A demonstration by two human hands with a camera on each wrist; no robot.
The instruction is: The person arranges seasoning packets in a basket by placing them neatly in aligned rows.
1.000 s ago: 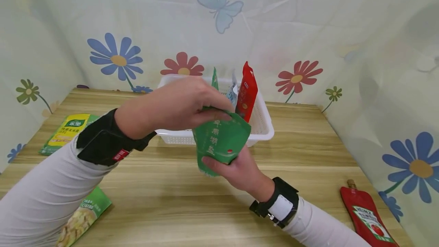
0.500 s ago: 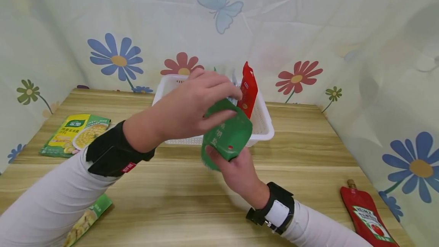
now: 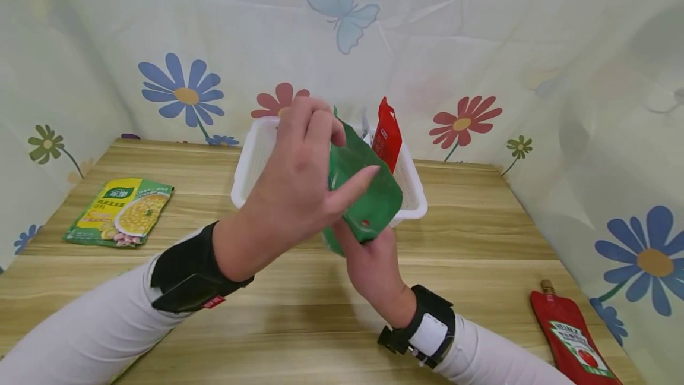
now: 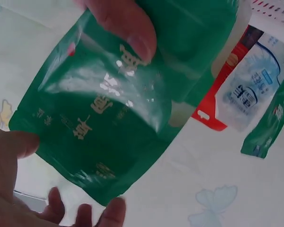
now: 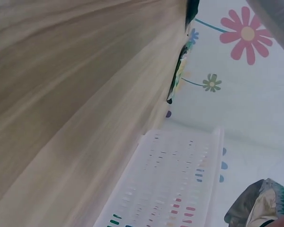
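Observation:
A green salt bag (image 3: 376, 204) is held up at a tilt in front of a white basket (image 3: 241, 174). My right hand (image 3: 374, 272) grips its lower part, the thumb lying over the front. My left hand (image 3: 299, 195) is spread at the bag's upper end, thumb across the green face and fingers by the far edge. In the left wrist view, the left thumb touches one corner of the bag and the fingertips sit along its end edge. The right wrist view shows mostly table and basket side, with a bit of silver-and-green packaging (image 5: 258, 203) at the corner.
Inside the basket stand a red packet (image 3: 387, 138), a white-and-blue packet (image 4: 251, 90) and a slim green packet (image 4: 274, 120). A yellow-green soup packet (image 3: 120, 212) lies at left, a Heinz ketchup pouch (image 3: 577, 337) at right. The left sleeve mostly covers another packet.
My left hand has loosened from pinching the bag's top and spread out, thumb extended. The bag has turned and risen slightly toward the right; the right hand still grips it.

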